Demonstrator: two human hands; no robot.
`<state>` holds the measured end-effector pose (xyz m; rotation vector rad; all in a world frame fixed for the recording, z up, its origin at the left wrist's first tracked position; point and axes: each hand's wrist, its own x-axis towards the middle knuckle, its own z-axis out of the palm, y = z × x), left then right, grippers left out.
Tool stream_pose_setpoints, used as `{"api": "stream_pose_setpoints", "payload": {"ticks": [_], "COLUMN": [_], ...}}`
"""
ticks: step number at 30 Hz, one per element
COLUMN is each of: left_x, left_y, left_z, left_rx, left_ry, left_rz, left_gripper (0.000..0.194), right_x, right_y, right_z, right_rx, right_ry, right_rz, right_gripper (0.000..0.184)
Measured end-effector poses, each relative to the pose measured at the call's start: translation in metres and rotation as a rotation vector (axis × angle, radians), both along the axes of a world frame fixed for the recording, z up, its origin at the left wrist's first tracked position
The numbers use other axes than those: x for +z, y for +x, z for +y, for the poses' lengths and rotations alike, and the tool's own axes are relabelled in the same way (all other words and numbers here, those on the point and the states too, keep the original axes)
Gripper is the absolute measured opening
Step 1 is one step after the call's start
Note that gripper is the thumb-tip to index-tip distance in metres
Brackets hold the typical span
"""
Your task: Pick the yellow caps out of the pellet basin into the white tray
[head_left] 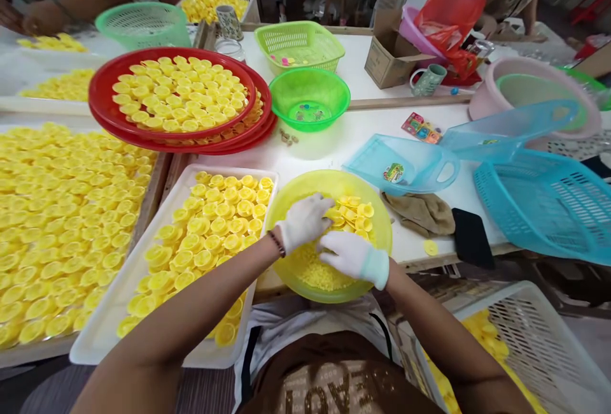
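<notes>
Both my hands wear white gloves and are inside a translucent yellow bowl (289,274) at the table's front edge. My left hand (308,218) is bent over the left side of a heap of round yellow plastic pieces (356,213), fingertips at its edge. Below it, my right hand (353,256) reaches in from the right, its fingers curled toward the left hand. What the fingers of either hand hold is hidden or too small to make out. Small yellow granules (324,274) cover the bowl's near bottom, under my right hand.
Left of the bowl lies a white tray (102,331) of yellow cups. Behind are stacked red trays (102,108) and a green bowl (281,99). To the right are blue scoops (372,156), a brown cloth (424,213), a black phone-like slab (471,235) and a blue basket (506,191). People sit farther off.
</notes>
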<state>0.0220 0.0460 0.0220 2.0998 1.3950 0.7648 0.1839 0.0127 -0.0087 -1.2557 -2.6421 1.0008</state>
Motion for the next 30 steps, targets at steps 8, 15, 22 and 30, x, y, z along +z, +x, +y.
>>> {"api": "stream_pose_setpoints", "payload": {"ticks": [8,15,22,30], "left_x": [-0.004,-0.017,-0.014,-0.011], "left_y": [-0.007,-0.027,-0.034,-0.038], "left_z": [0.005,-0.025,-0.04,-0.05], "left_rx": [-0.107,-0.122,-0.05,-0.043], "left_ry": [-0.03,0.002,-0.024,0.061], "left_rz": [0.102,0.176,0.076,0.076], "left_gripper": [0.032,0.018,0.024,0.023], "right_x": [0.008,0.027,0.031,0.027], "right_y": [0.022,-0.003,0.007,0.002], "right_z": [-0.001,0.01,0.006,0.0], "right_rx": [-0.091,-0.129,-0.243,-0.289], "right_ry": [0.071,0.187,0.24,0.151], "right_rz": [0.216,0.359,0.426,0.37], "right_gripper": [0.011,0.012,0.012,0.011]}}
